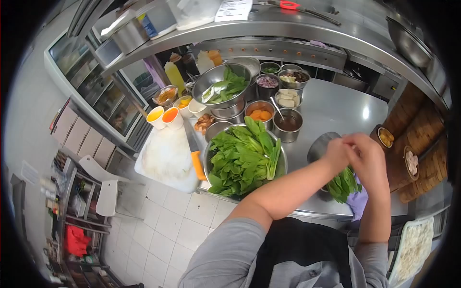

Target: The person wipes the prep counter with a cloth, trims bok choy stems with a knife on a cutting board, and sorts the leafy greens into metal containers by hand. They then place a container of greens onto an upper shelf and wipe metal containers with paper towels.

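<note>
Both my hands meet at the right of the steel counter, above a metal bowl (322, 146). My left hand (339, 154) has its fingers closed against my right hand (366, 150), whose fingers are bent together too. Whatever lies between the fingers is too small to make out. Just below them hangs or lies a bunch of leafy greens (343, 185), partly hidden by my wrists. A purple cloth (357, 201) is beside it. Left of my forearm, a large steel bowl (284, 163) is heaped with leafy greens (240, 156).
A knife (196, 161) with an orange handle lies on the white cutting board (165, 158). Containers of ingredients, one a pot of sauce (288, 124), crowd the back. An overhead steel shelf (211, 33) crosses above. Bamboo steamers (425, 165) stand at the right.
</note>
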`<state>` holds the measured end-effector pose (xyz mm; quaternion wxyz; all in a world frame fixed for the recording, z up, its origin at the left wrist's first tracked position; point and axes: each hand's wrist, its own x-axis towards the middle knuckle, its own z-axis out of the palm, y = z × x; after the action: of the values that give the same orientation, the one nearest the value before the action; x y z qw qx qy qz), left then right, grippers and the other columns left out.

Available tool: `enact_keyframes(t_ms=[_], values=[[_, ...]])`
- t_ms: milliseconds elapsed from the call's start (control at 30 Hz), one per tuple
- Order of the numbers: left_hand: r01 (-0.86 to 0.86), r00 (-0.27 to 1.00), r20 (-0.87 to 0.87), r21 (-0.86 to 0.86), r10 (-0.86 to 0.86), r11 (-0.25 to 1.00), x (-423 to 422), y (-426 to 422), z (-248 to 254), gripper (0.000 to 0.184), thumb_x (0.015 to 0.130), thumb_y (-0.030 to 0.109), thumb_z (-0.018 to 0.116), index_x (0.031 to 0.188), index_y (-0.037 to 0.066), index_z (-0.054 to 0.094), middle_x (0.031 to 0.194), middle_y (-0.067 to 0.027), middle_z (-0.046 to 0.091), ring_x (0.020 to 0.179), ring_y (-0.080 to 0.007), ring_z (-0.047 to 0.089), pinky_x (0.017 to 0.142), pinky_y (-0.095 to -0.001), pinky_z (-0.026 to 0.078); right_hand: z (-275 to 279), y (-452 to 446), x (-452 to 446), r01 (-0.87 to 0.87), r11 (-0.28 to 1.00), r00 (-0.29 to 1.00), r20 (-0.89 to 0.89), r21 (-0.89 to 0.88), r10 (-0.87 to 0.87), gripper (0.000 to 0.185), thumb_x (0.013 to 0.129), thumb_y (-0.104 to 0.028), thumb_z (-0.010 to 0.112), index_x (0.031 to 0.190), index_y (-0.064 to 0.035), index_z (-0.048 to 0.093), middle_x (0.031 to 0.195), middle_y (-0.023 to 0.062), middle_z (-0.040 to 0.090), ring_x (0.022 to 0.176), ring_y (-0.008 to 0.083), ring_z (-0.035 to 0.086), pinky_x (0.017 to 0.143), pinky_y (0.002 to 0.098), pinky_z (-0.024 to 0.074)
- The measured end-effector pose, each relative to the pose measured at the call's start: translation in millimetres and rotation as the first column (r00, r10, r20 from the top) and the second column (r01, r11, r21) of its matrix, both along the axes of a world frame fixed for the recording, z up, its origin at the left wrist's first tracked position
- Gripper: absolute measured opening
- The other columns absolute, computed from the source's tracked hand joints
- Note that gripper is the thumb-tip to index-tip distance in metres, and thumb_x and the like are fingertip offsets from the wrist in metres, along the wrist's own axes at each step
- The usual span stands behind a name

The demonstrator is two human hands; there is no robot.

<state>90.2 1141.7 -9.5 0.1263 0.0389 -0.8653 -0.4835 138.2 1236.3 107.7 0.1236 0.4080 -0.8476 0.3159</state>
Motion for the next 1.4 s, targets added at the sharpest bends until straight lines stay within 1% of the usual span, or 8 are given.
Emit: enact_keyframes(t_ms=[400, 433, 467, 600, 667, 800, 867, 1400], values=[[0.542, 0.837, -0.434, 0.743, -0.333, 0.393, 19.6, 7.6, -52.2, 0.023, 0.090, 0.018, 0.054, 0.107, 0.004, 0.059, 0.118, -0.0159, 0.060, 0.110, -0.0298, 0.057, 0.089, -0.0413, 0.047, -75.3, -266.7, -37.2, -0.426, 0.730, 0.904, 0.279, 0.534, 0.323, 0.084, 0.068, -0.045, 0.078, 0.136, -0.0081, 0.046, 0.130, 0.0184, 0.055, 0.120, 0.0343, 0.053, 0.099, 0.0414, 0.0434], [0.329, 0.810, -0.547, 0.124, -0.213, 0.936, 20.8, 1.6, -52.3, 0.022, 0.094, 0.021, 0.051, 0.108, 0.005, 0.058, 0.118, -0.0133, 0.059, 0.111, -0.0268, 0.055, 0.090, -0.0394, 0.046, -73.9, -276.1, -30.4, -0.431, 0.722, 0.902, 0.275, 0.541, 0.333, 0.084, 0.068, -0.045, 0.078, 0.136, -0.0081, 0.046, 0.130, 0.0184, 0.055, 0.120, 0.0343, 0.053, 0.099, 0.0414, 0.0434], [-0.235, 0.713, -0.670, -0.505, -0.206, 0.830, 22.0, -3.6, -52.5, 0.023, 0.098, 0.025, 0.047, 0.108, 0.006, 0.056, 0.118, -0.0106, 0.058, 0.112, -0.0238, 0.053, 0.091, -0.0375, 0.045, -73.4, -284.2, -22.9, -0.426, 0.655, 0.905, 0.297, 0.624, 0.305, 0.080, 0.069, -0.043, 0.078, 0.136, -0.0128, 0.047, 0.128, 0.0167, 0.057, 0.118, 0.0333, 0.055, 0.098, 0.0418, 0.0444], [-0.117, 0.796, -0.512, -0.654, -0.324, 0.748, 13.2, -22.8, -63.4, 0.024, 0.103, 0.029, 0.039, 0.108, 0.008, 0.052, 0.111, -0.0058, 0.058, 0.108, -0.0210, 0.053, 0.093, -0.0359, 0.043, -91.6, -293.3, -13.6, -0.320, 0.643, 0.938, 0.136, 0.696, 0.320, 0.043, 0.076, -0.020, 0.070, 0.118, -0.0159, 0.061, 0.111, 0.0143, 0.066, 0.102, 0.0321, 0.064, 0.086, 0.0425, 0.0510], [0.443, 0.724, -0.579, -0.028, -0.376, 0.896, 7.5, -26.1, -70.5, 0.025, 0.102, 0.028, 0.041, 0.110, 0.009, 0.055, 0.112, -0.0053, 0.059, 0.107, -0.0189, 0.053, 0.094, -0.0352, 0.043, -90.7, -288.0, -18.4, -0.276, 0.698, 0.940, 0.033, 0.660, 0.340, 0.030, 0.076, -0.010, 0.067, 0.106, -0.0099, 0.068, 0.105, 0.0157, 0.068, 0.097, 0.0329, 0.065, 0.082, 0.0425, 0.0527], [0.722, 0.639, -0.696, 0.689, -0.326, -0.057, -0.2, -29.4, -60.3, 0.026, 0.102, 0.027, 0.043, 0.111, 0.009, 0.059, 0.113, -0.0046, 0.060, 0.107, -0.0158, 0.053, 0.095, -0.0343, 0.042, -41.1, -250.8, -18.6, -0.442, 0.764, 0.887, 0.104, 0.470, 0.450, 0.017, 0.075, -0.002, 0.063, 0.089, -0.0062, 0.071, 0.092, 0.0177, 0.069, 0.085, 0.0345, 0.066, 0.075, 0.0426, 0.0527], [0.392, 0.862, -0.345, -0.009, -0.371, 0.920, 5.6, -48.5, -34.6, 0.024, 0.100, 0.024, 0.047, 0.111, 0.008, 0.062, 0.114, -0.0052, 0.060, 0.104, -0.0169, 0.054, 0.093, -0.0348, 0.042, -24.2, -231.0, -22.1, -0.532, 0.809, 0.844, 0.088, 0.249, 0.528, 0.015, 0.076, 0.000, 0.061, 0.086, -0.0045, 0.071, 0.079, 0.0160, 0.068, 0.073, 0.0311, 0.067, 0.068, 0.0388, 0.0523], [0.039, 0.995, 0.101, -0.443, 0.006, 0.896, -17.4, -78.6, 16.0, 0.030, 0.084, 0.011, 0.055, 0.111, 0.015, 0.068, 0.107, -0.0171, 0.066, 0.102, -0.0365, 0.062, 0.085, -0.0439, 0.050, 39.3, 17.7, -62.8, -0.021, 0.948, 0.903, 0.400, -0.318, 0.154, 0.015, 0.083, 0.003, 0.060, 0.094, 0.0052, 0.069, 0.083, 0.0062, 0.068, 0.073, 0.0130, 0.065, 0.073, 0.0268, 0.0541]])
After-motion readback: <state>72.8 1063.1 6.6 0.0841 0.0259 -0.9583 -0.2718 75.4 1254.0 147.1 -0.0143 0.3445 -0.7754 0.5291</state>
